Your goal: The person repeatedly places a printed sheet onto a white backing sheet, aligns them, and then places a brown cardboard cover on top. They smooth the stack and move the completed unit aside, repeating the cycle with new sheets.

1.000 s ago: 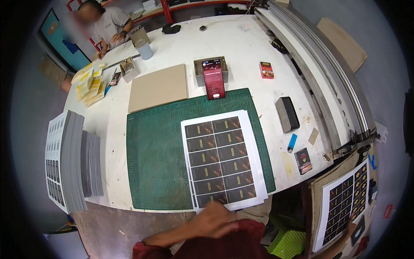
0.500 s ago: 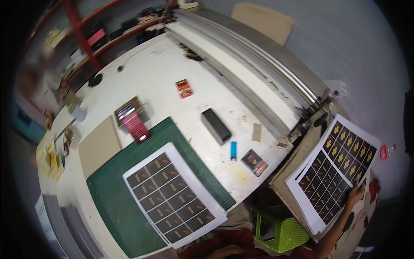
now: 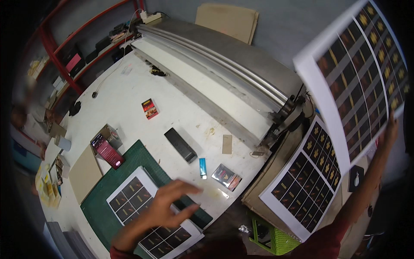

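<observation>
Since half a second ago, one printed sheet point(image 3: 360, 73) has been lifted off the stack of printed sheets point(image 3: 307, 181) at the right end of the bench point(image 3: 129, 95) and is now held high in the air, tilted, its dark label panels facing the camera. It is pinched at its lower right edge by the right hand point(image 3: 391, 129), arm stretched up and out; fingers are closed on the sheet, though the grip itself is partly hidden behind the paper. The stack is left lying on a brown board just beside the roller machine point(image 3: 215, 69).

The left hand point(image 3: 170, 205) has come forward over the near edge of the bench, fingers spread and empty, hovering above the green cutting mat point(image 3: 129, 170) and the printed sheet on the mat point(image 3: 142, 207); contact with that sheet cannot be told.

Judged from this: a fresh sheet has been picked and is in transit, well apart from the mat.

Also noted on the bench: black block point(image 3: 180, 145), blue lighter point(image 3: 202, 167), small red box point(image 3: 149, 108).
</observation>
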Motion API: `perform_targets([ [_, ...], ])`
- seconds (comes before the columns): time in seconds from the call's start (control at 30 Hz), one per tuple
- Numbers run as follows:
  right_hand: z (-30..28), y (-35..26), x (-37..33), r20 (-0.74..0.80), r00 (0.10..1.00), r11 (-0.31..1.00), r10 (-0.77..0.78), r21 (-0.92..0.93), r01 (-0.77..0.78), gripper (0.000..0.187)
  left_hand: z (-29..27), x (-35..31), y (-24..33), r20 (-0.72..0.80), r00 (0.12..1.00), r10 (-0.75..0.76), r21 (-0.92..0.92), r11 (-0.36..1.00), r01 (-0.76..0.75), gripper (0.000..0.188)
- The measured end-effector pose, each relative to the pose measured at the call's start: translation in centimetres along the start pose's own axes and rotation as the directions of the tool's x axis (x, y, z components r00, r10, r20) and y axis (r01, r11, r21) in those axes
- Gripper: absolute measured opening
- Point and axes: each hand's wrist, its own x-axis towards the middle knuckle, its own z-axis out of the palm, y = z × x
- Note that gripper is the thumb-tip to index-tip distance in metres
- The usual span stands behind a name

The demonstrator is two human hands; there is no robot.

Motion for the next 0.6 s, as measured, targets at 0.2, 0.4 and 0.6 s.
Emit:
perform_targets([
  [0.2,25.3,8.4,5.6,-0.139,0.990,0.926,-0.012,0.372,0.064,0.028,1.9,15.0,-6.2,-0.159,0.985,0.068,0.062,0.996,-0.059,0.032],
  [0.4,41.4,15.6,2.4,-0.208,0.978,0.999,0.009,-0.046,-0.018,0.032,3.8,25.7,-11.4,-0.300,0.826,-0.476,-0.432,0.840,0.328,0.037],
  [0.6,45.7,17.8,-4.7,0.412,0.845,0.937,0.341,-0.082,-0.339,0.033,5.8,28.8,-10.7,-0.188,0.740,-0.646,-0.739,0.589,0.327,0.049],
])
